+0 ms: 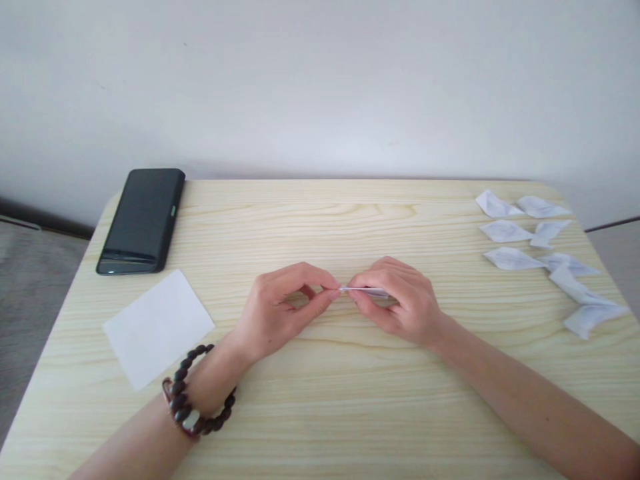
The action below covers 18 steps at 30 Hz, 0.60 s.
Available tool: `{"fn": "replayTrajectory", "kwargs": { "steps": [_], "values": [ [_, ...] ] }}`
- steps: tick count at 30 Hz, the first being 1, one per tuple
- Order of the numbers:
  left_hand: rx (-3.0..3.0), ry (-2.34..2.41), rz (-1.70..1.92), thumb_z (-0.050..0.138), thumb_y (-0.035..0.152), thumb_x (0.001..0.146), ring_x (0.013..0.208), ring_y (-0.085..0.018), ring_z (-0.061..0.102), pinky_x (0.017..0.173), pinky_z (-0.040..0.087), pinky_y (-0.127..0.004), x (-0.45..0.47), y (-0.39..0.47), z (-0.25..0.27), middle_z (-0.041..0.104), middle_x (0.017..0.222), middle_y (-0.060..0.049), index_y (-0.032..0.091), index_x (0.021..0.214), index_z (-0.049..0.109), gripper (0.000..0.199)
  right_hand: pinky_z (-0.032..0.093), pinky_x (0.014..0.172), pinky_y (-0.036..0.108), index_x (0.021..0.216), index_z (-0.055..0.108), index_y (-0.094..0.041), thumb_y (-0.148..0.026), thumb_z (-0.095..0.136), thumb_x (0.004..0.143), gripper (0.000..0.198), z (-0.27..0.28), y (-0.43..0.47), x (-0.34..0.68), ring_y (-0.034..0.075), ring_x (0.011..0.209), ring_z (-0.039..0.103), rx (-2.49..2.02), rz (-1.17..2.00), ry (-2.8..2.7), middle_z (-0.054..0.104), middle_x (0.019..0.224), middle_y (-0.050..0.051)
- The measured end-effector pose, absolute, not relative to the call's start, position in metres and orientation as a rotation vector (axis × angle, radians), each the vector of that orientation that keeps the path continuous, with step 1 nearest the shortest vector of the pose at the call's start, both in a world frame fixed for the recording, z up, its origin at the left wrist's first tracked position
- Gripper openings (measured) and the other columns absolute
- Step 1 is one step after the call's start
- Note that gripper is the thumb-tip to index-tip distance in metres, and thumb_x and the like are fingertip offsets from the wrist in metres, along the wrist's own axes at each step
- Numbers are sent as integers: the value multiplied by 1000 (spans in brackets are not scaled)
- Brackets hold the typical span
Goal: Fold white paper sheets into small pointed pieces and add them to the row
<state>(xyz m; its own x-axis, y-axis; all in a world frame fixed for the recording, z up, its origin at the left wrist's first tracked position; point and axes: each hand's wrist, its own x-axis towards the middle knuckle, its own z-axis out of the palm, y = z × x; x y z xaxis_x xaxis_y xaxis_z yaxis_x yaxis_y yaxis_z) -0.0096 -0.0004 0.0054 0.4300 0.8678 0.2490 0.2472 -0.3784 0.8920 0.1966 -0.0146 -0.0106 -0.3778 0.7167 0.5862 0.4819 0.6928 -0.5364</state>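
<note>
A narrow piece of folded white paper [371, 291] is held between my two hands over the middle of the table. My left hand [285, 303] pinches its left tip between thumb and forefinger. On the other side, my right hand [397, 293] grips the paper's body with thumb and fingers, and part of the paper is hidden under them. The paper is seen nearly edge-on, so its full shape cannot be made out. Dark beads form a bracelet [180, 387] on my left wrist.
Left of my hands lies a white paper sheet [160, 330], with a black phone-like device [143, 220] behind it. Several folded white paper pieces [515, 258] lie along the right side of the wooden table [310, 413]. A pale wall [320, 87] stands behind the table's far edge.
</note>
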Motion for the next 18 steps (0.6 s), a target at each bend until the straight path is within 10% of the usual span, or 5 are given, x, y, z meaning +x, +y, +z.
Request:
{"fn": "replayTrajectory", "kwargs": {
  "steps": [18],
  "values": [
    [2050, 945, 1044, 65, 9, 82, 70, -10, 68, 61, 54, -17, -7, -7, 6, 72, 80, -1, 17, 85, 65, 8, 49, 59, 22, 83, 66, -18, -15, 65, 82, 3, -4, -13, 199, 10, 62, 63, -939, 729, -1899, 70, 73, 0]
  ]
}}
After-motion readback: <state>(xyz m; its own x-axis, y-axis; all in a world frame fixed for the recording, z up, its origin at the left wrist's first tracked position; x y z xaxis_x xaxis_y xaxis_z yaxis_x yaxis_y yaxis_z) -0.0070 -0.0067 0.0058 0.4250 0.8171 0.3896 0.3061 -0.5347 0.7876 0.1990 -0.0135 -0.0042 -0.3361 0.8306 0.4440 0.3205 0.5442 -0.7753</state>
